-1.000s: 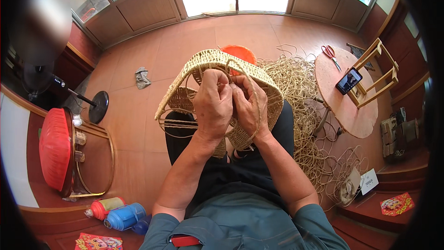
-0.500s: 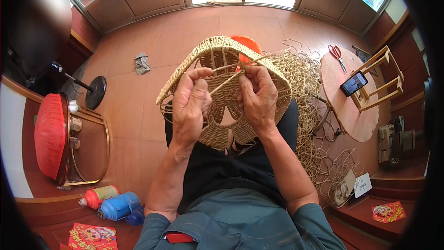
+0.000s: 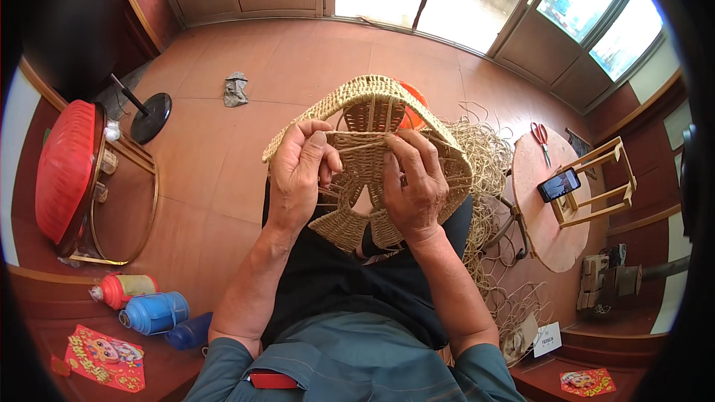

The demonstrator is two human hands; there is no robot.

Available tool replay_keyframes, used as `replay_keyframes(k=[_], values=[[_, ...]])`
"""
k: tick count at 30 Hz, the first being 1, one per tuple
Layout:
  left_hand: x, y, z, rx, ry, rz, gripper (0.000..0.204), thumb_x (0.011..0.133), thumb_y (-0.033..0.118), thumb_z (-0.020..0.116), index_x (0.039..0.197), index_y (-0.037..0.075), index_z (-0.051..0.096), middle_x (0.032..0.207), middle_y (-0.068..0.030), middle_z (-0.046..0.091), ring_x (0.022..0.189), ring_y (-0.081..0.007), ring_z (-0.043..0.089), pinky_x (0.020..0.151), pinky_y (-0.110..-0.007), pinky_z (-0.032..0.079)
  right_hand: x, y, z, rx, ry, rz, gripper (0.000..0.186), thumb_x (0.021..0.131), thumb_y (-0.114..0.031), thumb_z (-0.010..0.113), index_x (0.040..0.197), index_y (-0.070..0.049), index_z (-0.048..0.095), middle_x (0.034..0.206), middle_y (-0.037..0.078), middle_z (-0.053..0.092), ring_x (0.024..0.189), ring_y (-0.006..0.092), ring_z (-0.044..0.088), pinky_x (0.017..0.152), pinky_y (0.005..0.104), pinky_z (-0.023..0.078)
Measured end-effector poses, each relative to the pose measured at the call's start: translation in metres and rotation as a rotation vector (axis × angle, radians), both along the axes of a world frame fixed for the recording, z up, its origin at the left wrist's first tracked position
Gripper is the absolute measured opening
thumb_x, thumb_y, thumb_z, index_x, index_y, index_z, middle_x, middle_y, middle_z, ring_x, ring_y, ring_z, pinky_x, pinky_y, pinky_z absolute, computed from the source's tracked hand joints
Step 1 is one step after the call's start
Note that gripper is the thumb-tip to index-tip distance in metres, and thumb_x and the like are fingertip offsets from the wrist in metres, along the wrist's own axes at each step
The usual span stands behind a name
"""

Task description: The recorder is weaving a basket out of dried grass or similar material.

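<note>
A woven straw-coloured piece [image 3: 339, 232], basket-like with a thick braided rim and gaps between its panels, rests over my lap. Above it a thin twisted cord [image 3: 356, 136] runs almost level from hand to hand. My left hand [image 3: 299, 175] pinches one end between thumb and curled fingers, near the left part of the rim. At the other end, my right hand [image 3: 413, 182] holds the cord with its fingertips over the weave. A second strand slants just below the first. The right fingers cover where both strands meet the woven piece.
A heap of loose cord [image 3: 484, 160] lies at my right. Beyond it, a round board [image 3: 532, 208] carries red-handled scissors [image 3: 544, 141], a phone [image 3: 558, 185] and a wooden frame [image 3: 596, 207]. Flasks [image 3: 156, 313] lie at lower left, below a red-covered round object [image 3: 67, 171].
The cord strands between my hands now run closer together and more level. Its loose end no longer sticks out past my right hand. The whole view has turned slightly.
</note>
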State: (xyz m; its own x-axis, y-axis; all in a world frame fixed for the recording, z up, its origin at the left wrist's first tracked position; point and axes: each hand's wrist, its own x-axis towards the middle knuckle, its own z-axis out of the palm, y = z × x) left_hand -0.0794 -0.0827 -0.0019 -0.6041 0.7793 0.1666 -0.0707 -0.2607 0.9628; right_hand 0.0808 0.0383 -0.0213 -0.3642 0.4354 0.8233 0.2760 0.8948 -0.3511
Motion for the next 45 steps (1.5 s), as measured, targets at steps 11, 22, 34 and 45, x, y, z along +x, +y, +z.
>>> replay_keyframes(k=[11,22,34,45], values=[[-0.017,-0.015,-0.001,-0.038,0.444,0.323,0.027,0.119,0.022,0.062,0.125,-0.003,0.07,0.081,0.0042,0.059,0.068,-0.0013,0.049,0.061,-0.019,0.041,0.011,-0.001,-0.008,0.047,-0.092,0.004,0.051,0.09,-0.006,0.082,0.139,-0.015,0.077,0.139,0.014,0.072,0.098,0.024,0.08,0.083,0.0359,0.064],[-0.055,0.029,0.072,0.238,0.092,-0.008,0.072,0.123,0.057,0.03,0.132,-0.004,0.068,0.088,-0.0105,0.074,0.077,-0.0202,0.072,0.078,-0.039,0.063,0.008,-0.007,0.001,0.056,-0.244,0.016,0.059,0.095,-0.019,0.081,0.151,-0.006,0.067,0.144,0.016,0.066,0.1,0.0279,0.078,0.083,0.0373,0.063],[-0.002,0.062,0.101,0.135,0.643,-0.055,0.07,0.119,0.059,0.048,0.133,-0.006,0.069,0.115,-0.0134,0.077,0.092,-0.0193,0.076,0.085,-0.032,0.061,0.0,-0.02,0.015,-0.143,-0.329,-0.008,0.067,0.094,-0.025,0.084,0.153,-0.005,0.06,0.143,0.017,0.06,0.109,0.0316,0.076,0.084,0.0405,0.064],[0.029,0.05,0.02,-0.139,1.063,0.249,0.077,0.108,0.007,0.059,0.173,-0.006,0.022,0.138,-0.0342,0.069,0.108,-0.0444,0.079,0.077,-0.046,0.069,-0.006,-0.015,0.014,-0.106,-0.182,0.01,0.041,0.096,-0.013,0.073,0.137,-0.009,0.067,0.13,0.014,0.063,0.095,0.0328,0.077,0.077,0.0426,0.063]])
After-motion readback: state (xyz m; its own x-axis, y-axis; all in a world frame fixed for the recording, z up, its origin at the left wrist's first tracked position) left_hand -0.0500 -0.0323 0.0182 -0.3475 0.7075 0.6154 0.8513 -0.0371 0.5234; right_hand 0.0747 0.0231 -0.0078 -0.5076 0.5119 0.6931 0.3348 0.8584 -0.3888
